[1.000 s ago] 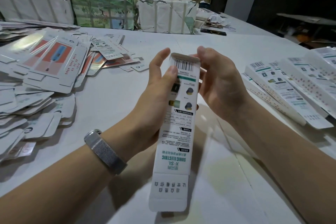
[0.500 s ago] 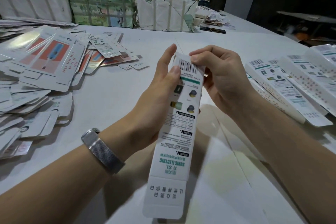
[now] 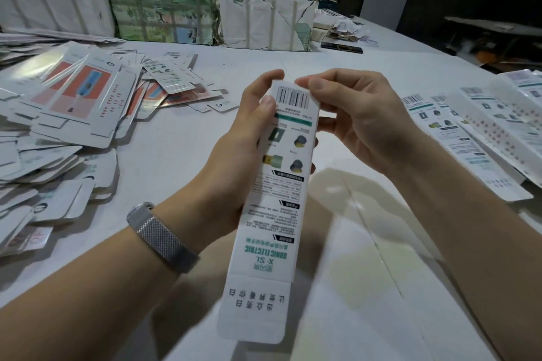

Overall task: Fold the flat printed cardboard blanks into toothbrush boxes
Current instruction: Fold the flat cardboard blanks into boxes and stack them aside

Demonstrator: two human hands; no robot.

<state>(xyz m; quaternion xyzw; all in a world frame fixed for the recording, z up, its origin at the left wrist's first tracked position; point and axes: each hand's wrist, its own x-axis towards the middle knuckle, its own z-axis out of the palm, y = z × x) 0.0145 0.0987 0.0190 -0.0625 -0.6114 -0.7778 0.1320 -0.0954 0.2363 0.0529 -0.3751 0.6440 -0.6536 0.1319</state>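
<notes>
Head view looks down on a long white toothbrush box [image 3: 277, 190] held upright over the white table [image 3: 381, 287], at the centre of the frame. The left hand [image 3: 243, 152] wraps round its left edge, thumb [image 3: 268, 107] pressed on the face beside the barcode and fingers curled behind. The right hand [image 3: 357, 123] comes in from 3 o'clock, its curled fingertips [image 3: 315, 86] pinching the box's top end at the barcode. At the box's lower end, toward 6 o'clock, a tuck flap [image 3: 255, 308] hangs open (printed with dark characters). A mesh wristband [image 3: 161, 236] sits on the left wrist.

At 9 to 10 o'clock lies a loose heap of flat blanks [image 3: 73, 114], some showing red panels. At 3 o'clock a row of folded boxes [image 3: 469, 138] lies side by side. Toward 12 o'clock stand strapped bundles [image 3: 264, 19] of wrapped stock along the table's far edge.
</notes>
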